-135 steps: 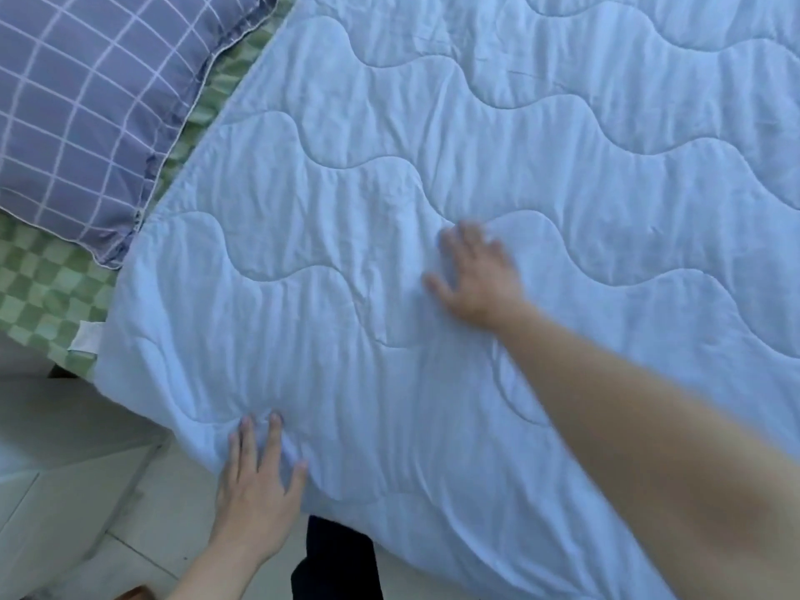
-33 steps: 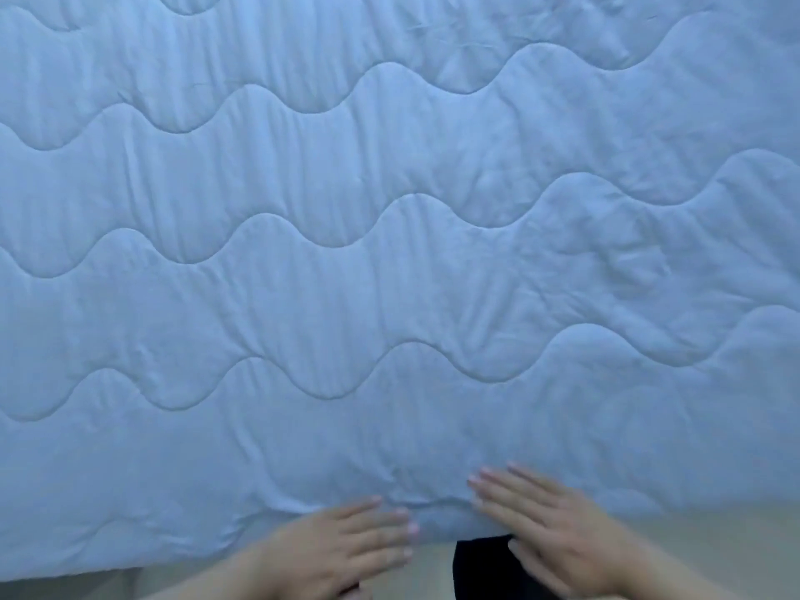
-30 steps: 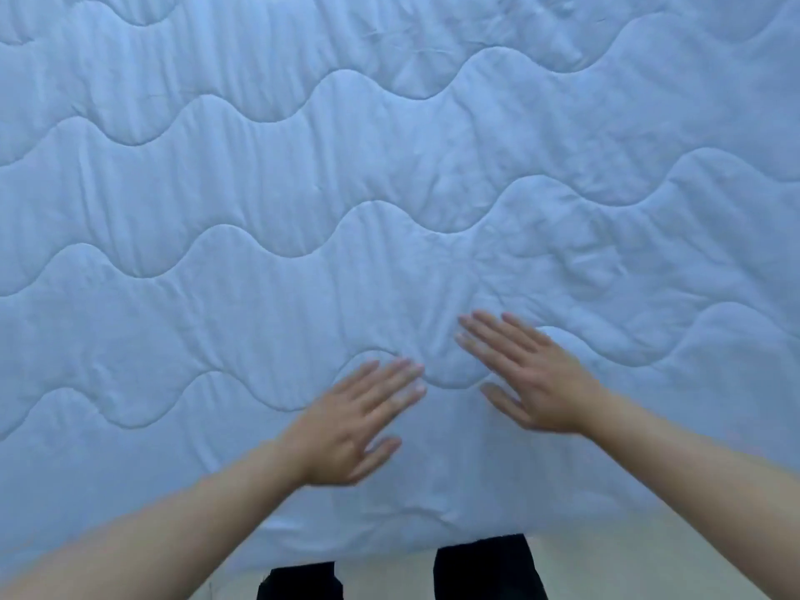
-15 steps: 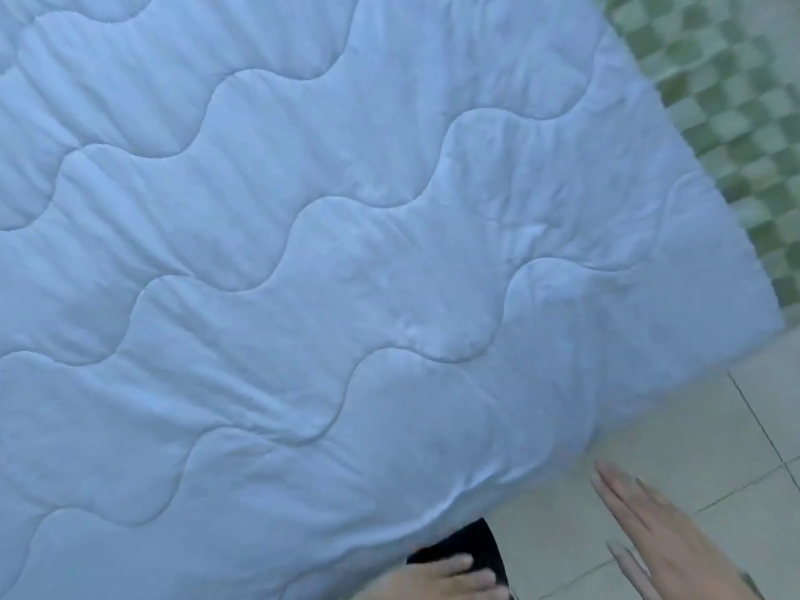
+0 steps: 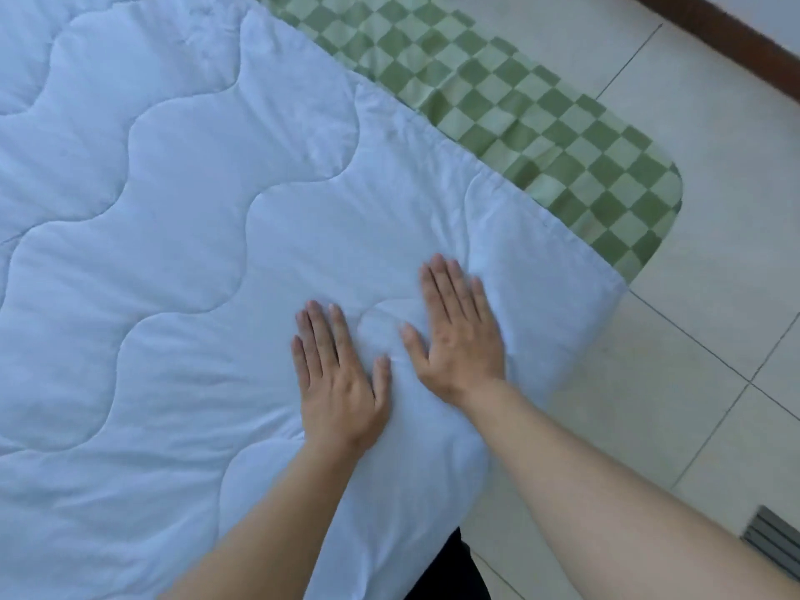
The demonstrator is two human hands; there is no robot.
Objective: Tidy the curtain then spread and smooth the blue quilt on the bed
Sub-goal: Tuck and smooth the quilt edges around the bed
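Note:
The light blue quilt [image 5: 182, 262] with wavy stitching lies spread over the bed and fills the left and middle of the view. Its near right corner hangs over the bed's edge. My left hand [image 5: 337, 378] lies flat, palm down, on the quilt close to that corner, fingers apart and holding nothing. My right hand [image 5: 461, 331] lies flat beside it, a little farther up and to the right, also palm down with fingers spread. A small raised fold of quilt sits between the two hands. No curtain is in view.
A green checked sheet [image 5: 562, 132] shows beyond the quilt's far right edge, down to the bed's rounded corner. Pale floor tiles [image 5: 692, 374] lie to the right. A dark wooden skirting [image 5: 736, 41] crosses the top right. A grey slatted object [image 5: 772, 536] sits at the lower right edge.
The view has swung toward the bed's right corner. Both hands, off the quilt by its edge half a second ago, now lie flat on the quilt near that corner.

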